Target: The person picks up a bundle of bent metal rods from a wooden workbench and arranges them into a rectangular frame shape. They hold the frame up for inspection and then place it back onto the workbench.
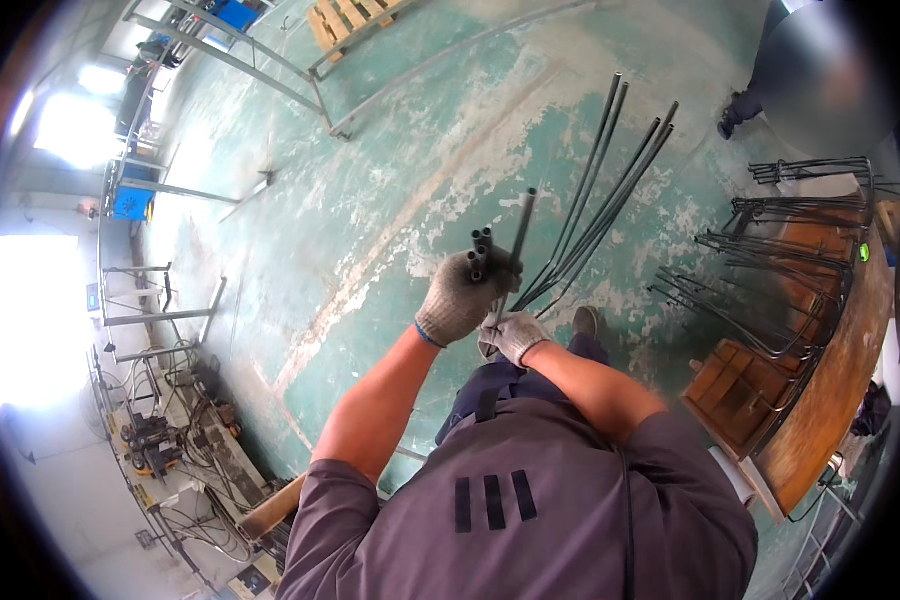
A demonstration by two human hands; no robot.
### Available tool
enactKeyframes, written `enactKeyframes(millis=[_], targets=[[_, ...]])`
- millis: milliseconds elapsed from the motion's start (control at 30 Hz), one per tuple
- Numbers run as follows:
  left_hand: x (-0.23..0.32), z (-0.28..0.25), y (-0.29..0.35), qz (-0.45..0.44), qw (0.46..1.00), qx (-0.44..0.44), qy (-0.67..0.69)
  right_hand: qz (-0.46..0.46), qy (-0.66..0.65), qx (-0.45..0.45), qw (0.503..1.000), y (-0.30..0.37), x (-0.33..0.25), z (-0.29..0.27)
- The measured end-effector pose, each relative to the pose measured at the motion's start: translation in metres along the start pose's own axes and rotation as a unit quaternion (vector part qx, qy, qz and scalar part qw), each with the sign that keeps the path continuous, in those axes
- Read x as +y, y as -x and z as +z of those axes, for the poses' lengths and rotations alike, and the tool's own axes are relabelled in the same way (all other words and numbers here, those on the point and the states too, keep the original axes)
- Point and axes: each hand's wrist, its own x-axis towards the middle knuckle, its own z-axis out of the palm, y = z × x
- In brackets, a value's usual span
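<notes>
My left hand [457,297], in a knitted work glove, is closed round a bundle of thin dark metal tubes [478,254], their hollow ends pointing up. One longer tube [523,232] sticks up beside the bundle. Just below and to the right, my gloved right hand [518,337] is closed at the lower end of that longer tube; its fingertips are partly hidden. Several long dark metal tubes [610,190] fan out from near my hands toward the upper right. Whether either hand also bears on them, I cannot tell.
At the right, a rack [830,270] carries several bent dark tubes beside a wooden surface [840,385]. Another person's shoe [738,112] shows at the upper right. Metal frames [240,62] and a pallet [355,22] stand far off. Tools and cables [160,440] crowd the left.
</notes>
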Motion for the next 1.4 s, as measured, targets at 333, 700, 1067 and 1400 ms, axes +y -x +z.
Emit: enactKeyframes(millis=[333,700,1067,1400], targets=[[0.046,-0.047,-0.006,-0.015,0.986,-0.109,-0.122,0.117,-0.232,0.424,0.868,-0.020,0.166,-0.125],[0.078,-0.111,-0.014,-0.025,0.978,-0.159,-0.131,-0.216,-0.539,0.125,0.805,-0.143,0.053,-0.223],[0.006,-0.156,-0.051,0.048,0.964,0.058,-0.257,0.011,-0.413,0.425,0.805,-0.152,0.026,-0.189],[-0.150,-0.169,-0.170,0.137,0.949,0.285,0.000,0.020,-0.333,0.475,0.814,-0.174,0.103,-0.153]])
